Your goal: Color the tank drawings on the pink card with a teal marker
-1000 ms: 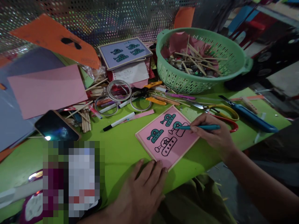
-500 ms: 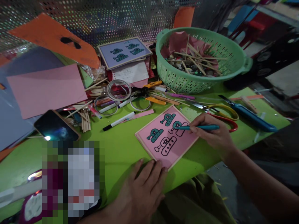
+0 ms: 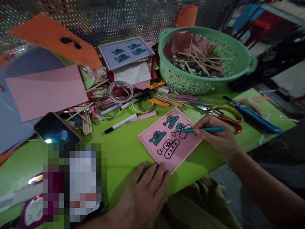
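Observation:
A pink card [image 3: 147, 149] with a thin wooden-stick border lies tilted on the green tabletop. Several black-outlined tank drawings are on it; two are filled in teal, one has only its round turret teal, and the lowest is uncoloured. My right hand [image 3: 215, 135] is closed round a teal marker pen [image 3: 209, 129], its tip at the partly coloured tank. My left hand [image 3: 150, 187] lies flat with fingers stretched, fingertips touching the card's lower edge. A white marker with a black cap [image 3: 121, 123] rests left of the card.
Behind stands a green basket [image 3: 202, 86] holding sticks and pebbles. Scissors [image 3: 228, 114] and a blue cutter [image 3: 259, 119] lie to the right. Tape rolls [image 3: 120, 92], pliers and sticks clutter the middle. A finished-looking blue framed card [image 3: 128, 52] tops a pile. A lit phone [image 3: 57, 128] sits left.
Hardly anything differs. The marker tip has shifted very slightly left on the partly coloured tank, and the whole view has drifted a little. My left hand stays in place.

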`<control>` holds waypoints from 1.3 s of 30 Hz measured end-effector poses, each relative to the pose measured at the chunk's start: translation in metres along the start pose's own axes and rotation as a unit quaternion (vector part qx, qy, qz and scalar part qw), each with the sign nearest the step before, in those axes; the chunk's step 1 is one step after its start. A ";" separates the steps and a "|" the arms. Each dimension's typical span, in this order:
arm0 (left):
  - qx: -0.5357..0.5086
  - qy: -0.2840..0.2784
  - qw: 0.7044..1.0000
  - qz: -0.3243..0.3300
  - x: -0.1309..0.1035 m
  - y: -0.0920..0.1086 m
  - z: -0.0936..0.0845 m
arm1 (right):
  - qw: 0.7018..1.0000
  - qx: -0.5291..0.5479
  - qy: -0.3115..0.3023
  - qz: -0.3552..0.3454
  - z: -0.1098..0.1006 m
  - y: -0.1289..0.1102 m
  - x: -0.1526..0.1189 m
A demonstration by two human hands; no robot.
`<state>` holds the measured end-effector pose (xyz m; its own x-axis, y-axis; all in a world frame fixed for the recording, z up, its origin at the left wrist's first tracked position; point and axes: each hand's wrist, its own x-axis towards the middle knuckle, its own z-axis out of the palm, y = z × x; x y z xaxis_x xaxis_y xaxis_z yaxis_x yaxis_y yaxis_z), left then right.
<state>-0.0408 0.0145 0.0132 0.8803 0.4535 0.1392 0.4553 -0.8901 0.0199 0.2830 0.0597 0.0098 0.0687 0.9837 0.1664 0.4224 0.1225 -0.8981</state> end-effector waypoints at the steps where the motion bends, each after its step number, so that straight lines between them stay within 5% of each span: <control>1: -0.004 0.008 1.000 0.000 0.000 0.000 0.001 | 1.000 -0.001 -0.001 -0.001 0.000 0.000 0.000; 39: -0.015 0.032 0.999 -0.010 0.000 0.001 0.005 | 0.998 0.022 0.040 0.043 0.004 -0.011 0.002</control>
<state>-0.0401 0.0137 0.0081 0.8602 0.4686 0.2010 0.4680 -0.8821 0.0537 0.2750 0.0612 0.0182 0.1760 0.9772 0.1191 0.3712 0.0462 -0.9274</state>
